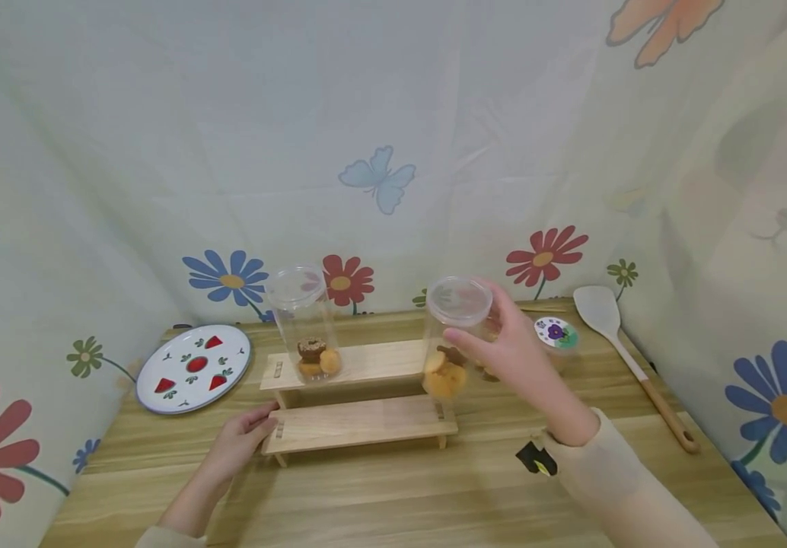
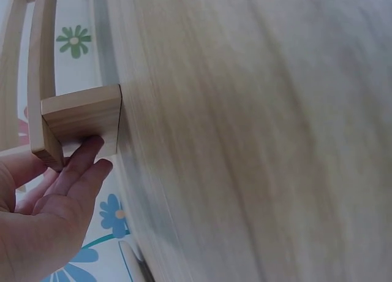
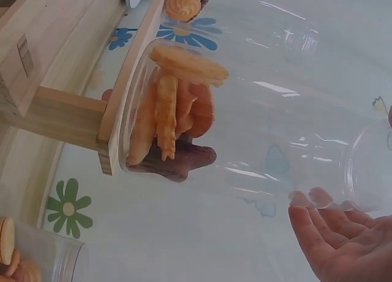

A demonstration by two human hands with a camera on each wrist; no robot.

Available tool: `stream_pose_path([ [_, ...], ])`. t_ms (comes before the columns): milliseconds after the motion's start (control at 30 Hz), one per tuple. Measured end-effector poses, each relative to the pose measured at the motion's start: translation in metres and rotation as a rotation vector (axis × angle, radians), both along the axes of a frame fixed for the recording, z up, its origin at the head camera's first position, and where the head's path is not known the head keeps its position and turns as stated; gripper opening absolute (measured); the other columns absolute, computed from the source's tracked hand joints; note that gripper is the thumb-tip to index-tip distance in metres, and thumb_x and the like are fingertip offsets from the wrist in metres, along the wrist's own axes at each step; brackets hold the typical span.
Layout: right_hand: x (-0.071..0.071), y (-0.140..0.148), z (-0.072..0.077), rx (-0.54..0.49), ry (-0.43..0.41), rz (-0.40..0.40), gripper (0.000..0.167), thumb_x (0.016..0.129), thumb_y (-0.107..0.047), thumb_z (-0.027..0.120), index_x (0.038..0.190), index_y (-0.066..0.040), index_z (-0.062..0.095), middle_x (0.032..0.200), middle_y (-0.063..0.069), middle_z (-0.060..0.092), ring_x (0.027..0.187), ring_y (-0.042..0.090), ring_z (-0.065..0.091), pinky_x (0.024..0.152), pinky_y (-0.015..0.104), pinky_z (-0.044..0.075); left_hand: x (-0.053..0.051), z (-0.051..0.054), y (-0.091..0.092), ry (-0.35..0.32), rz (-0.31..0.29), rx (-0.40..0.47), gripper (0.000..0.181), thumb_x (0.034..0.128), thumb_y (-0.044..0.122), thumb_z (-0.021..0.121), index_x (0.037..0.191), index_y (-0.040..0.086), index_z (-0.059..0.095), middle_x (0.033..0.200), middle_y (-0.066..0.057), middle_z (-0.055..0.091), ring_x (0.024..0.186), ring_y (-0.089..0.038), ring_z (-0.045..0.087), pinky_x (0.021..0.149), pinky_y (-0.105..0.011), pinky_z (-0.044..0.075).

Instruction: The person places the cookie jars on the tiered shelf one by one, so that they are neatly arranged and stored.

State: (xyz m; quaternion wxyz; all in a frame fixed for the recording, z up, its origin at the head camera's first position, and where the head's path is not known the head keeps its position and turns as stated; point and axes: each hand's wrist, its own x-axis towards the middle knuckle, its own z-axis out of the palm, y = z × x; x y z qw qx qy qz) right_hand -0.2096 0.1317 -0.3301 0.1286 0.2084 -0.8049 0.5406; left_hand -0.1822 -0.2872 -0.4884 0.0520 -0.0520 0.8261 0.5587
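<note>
My right hand (image 1: 520, 350) grips a tall clear cookie jar (image 1: 458, 303) near its lid, thumb on one side and fingers on the other. The jar stands at the right end of the upper step of a wooden two-step shelf (image 1: 359, 423). Pale cookies (image 3: 177, 104) and a dark brown one lie at its bottom. With the thumb over the board and the fingers beneath, my left hand (image 1: 239, 443) holds the lower step's left end. A second clear jar (image 1: 301, 304), with a few cookies inside, is upright on the upper step's left end.
At the left lies a white plate (image 1: 188, 388) with strawberry-like red patterns. A low clear tub (image 1: 558, 335) with a flower-printed lid stands behind my right hand. Farther right, a spatula (image 1: 616, 342) with a wooden handle lies along the table. A flower-printed cloth (image 1: 284, 152) surrounds the table.
</note>
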Motion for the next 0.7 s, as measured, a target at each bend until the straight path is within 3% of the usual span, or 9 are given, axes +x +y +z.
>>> stream_pose_path([
  [367,-0.02,-0.017,0.004,-0.015,-0.018,0.031,0.08,0.082,-0.027,0.079,0.148,-0.02,0.034,0.129,0.008,0.054,0.116,0.025,0.052,0.098,0.045,0.042,0.001,-0.001,0.0,-0.006,0.008,-0.002,0.045,0.1008,0.016,0.052,0.137,-0.009,0.045,0.135,-0.026,0.05,0.119,-0.03,0.052,0.09,-0.025,0.046],
  [567,-0.028,-0.025,0.003,0.025,-0.045,-0.003,0.084,0.079,-0.044,0.077,0.148,-0.032,0.032,0.133,0.002,0.053,0.115,0.021,0.052,0.096,0.042,0.044,0.001,0.0,0.0,-0.002,0.002,-0.012,0.044,0.1014,0.016,0.051,0.137,-0.01,0.044,0.137,-0.026,0.048,0.121,-0.029,0.049,0.09,-0.024,0.045],
  [700,-0.035,-0.032,0.002,-0.025,-0.053,0.03,0.083,0.08,-0.045,0.077,0.148,-0.031,0.032,0.131,0.003,0.054,0.115,0.022,0.053,0.096,0.043,0.044,0.0,0.001,0.001,0.004,-0.002,-0.016,0.043,0.1017,0.015,0.05,0.137,-0.01,0.044,0.137,-0.026,0.048,0.122,-0.029,0.048,0.088,-0.02,0.044],
])
